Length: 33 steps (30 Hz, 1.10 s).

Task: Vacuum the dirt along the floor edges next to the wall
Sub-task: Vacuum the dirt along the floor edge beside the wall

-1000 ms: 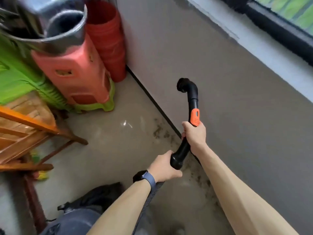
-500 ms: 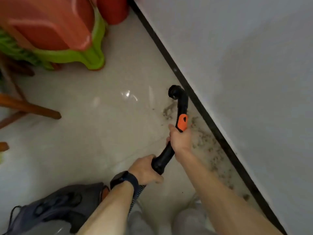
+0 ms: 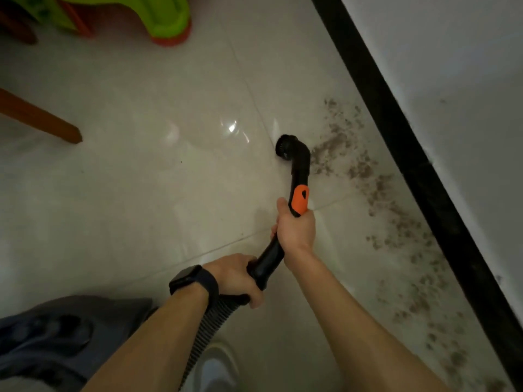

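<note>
- Wand: black bent tube near frame centre, running from 7 o'clock up to 12 o'clock, with both hands on it.
- Brush: round black head at the wand's top end, its mouth turned toward 9 o'clock. It lies over pale tile; contact with the floor cannot be confirmed.
- Collar: orange band on the wand, directly above the upper grip.
- Right hand: fingers wrapped round the wand just below the collar, thumb lying up along the tube.
- Left hand: clamped round the wand's thick lower end, where the ribbed hose joins. A dark watch is on that wrist.
- Hose: leaves the left hand toward 7 o'clock and passes under the forearm.
- Dirt: grey-brown scatter on the tile, starting just at 3 o'clock of the brush and running along the wall edge toward 5 o'clock of the frame.
- Skirting: black strip from 12 o'clock to 5 o'clock, between the dirt and the wall, which is pale with small marks near its foot.
- Stool: green with a red foot, at 11 o'clock, well apart from the wand.
- Wooden leg: at 9 o'clock, its end on the tile.
- Shoe: pale toe at 6 o'clock, beside the hose.
- Grey mass: at 7 o'clock, blurred, not identifiable.
</note>
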Each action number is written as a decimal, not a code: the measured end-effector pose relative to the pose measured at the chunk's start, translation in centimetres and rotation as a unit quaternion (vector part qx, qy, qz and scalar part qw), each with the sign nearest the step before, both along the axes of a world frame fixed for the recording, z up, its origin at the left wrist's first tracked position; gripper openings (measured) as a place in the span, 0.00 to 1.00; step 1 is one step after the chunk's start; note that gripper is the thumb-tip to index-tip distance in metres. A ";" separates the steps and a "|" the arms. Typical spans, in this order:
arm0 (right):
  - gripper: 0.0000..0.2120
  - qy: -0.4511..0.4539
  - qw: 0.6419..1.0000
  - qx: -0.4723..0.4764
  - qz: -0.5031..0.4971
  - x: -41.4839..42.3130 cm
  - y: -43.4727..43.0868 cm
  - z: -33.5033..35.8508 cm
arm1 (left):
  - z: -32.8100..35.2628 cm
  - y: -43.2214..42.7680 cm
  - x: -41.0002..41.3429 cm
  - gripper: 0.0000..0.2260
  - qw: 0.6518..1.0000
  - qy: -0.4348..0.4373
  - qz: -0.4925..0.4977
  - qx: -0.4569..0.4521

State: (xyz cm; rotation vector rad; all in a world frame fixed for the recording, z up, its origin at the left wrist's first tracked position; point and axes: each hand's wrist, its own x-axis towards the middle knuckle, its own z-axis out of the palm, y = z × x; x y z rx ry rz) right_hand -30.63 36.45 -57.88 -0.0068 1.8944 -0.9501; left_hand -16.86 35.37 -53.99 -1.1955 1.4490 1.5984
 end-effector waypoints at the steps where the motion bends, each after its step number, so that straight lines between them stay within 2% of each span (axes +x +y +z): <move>1: 0.16 -0.010 1.000 -0.012 -0.004 0.1 0.1 -0.3 | -0.4 -0.1 0.3 0.11 1.000 0.010 0.003 0.014; 4: 0.10 -0.125 0.986 -0.086 -0.072 -0.8 -0.7 -0.7 | -1.4 -0.7 1.3 0.11 0.999 0.041 0.010 0.027; 6: 0.07 -0.252 0.950 -0.132 -0.127 -2.1 -2.2 -1.3 | -2.1 -1.5 1.7 0.12 0.998 0.053 0.010 0.023; 7: 0.06 -0.279 0.941 -0.140 -0.128 -2.5 -3.1 -1.7 | -2.6 -1.8 1.8 0.12 0.998 0.057 0.011 0.022; 8: 0.07 -0.273 0.945 -0.139 -0.114 -2.6 -3.9 -2.0 | -2.9 -2.2 1.9 0.12 0.998 0.060 0.016 0.020; 11: 0.10 -0.181 0.972 -0.123 -0.090 -2.1 -5.1 -2.5 | -3.9 -3.1 1.8 0.15 0.997 0.065 0.019 0.024; 15: 0.12 -0.135 0.975 -0.127 -0.123 -3.0 -5.9 -2.2 | -3.5 -5.0 0.8 0.15 0.998 0.064 -0.023 0.011; 22: 0.14 -0.119 0.974 -0.129 -0.141 -8.5 -9.5 -1.2 | -1.3 -6.1 -4.6 0.24 0.980 0.070 0.083 -0.168; 25: 0.14 -0.106 0.975 -0.131 -0.144 -10.6 -10.2 -1.8 | -2.3 -5.6 -7.0 0.23 0.962 0.071 0.064 -0.254; 29: 0.13 -0.063 0.980 -0.125 -0.139 -12.3 -11.1 -3.5 | -5.0 -5.1 -8.9 0.19 0.917 0.071 0.025 -0.391; 33: 0.15 0.006 0.988 -0.105 -0.112 -13.1 -12.2 -3.7 | -7.1 -4.8 -10.0 0.18 0.899 0.084 0.058 -0.425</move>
